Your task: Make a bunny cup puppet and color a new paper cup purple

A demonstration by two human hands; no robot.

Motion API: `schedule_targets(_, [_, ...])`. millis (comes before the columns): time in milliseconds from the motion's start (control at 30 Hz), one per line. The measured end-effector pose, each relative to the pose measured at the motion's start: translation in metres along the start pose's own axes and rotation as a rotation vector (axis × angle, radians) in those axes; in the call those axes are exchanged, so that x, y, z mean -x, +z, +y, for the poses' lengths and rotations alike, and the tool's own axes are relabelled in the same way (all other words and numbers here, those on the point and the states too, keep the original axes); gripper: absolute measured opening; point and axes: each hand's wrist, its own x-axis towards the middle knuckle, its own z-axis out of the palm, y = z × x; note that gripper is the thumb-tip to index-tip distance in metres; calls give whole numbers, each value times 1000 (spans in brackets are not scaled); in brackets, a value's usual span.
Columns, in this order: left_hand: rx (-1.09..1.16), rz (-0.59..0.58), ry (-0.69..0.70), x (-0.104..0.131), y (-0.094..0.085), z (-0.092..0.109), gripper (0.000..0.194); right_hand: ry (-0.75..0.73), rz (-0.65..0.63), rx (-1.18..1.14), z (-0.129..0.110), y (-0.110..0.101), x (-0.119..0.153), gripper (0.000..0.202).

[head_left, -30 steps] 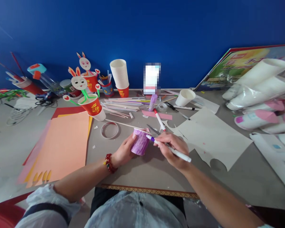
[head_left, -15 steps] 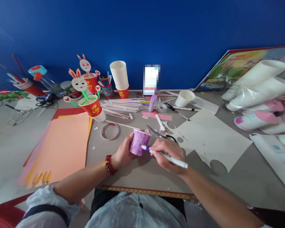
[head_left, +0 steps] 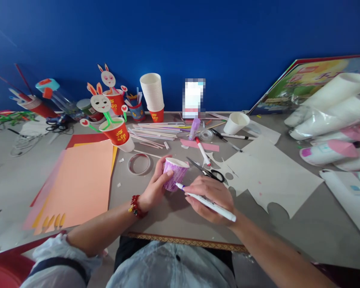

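A paper cup (head_left: 176, 176), its side streaked with purple ink over white, is gripped in my left hand (head_left: 154, 189), thumb across the front. The cup tilts slightly, and its white rim faces up. My right hand (head_left: 211, 196) closes around a white marker (head_left: 213, 206) with a purple collar; its tip touches or nearly touches the lower part of the cup. Just beyond my right hand lie black-handled scissors (head_left: 208, 171), blades apart. A red-capped white marker (head_left: 203, 152) rests behind them. To the left of the cup is a roll of tape (head_left: 139, 164).
Coloured paper sheets (head_left: 78, 180) lie at left; cut white paper (head_left: 267, 172) spreads at right. Rabbit-decorated red cups (head_left: 115, 132), stacked white cups (head_left: 152, 92), paper sticks (head_left: 156, 130), a glue stick (head_left: 194, 129) and a white cup (head_left: 236, 123) stand or lie along the back.
My left hand has turned and re-gripped the cup, its thumb now on the front and more of the rim showing. The marker tip has shifted slightly left; the scissors are less covered.
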Motion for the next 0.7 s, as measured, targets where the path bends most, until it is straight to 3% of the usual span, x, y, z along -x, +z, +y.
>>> schedule_targets(700, [-172, 5, 42, 2, -1, -6, 49, 57, -34, 140, 0, 13, 11, 13])
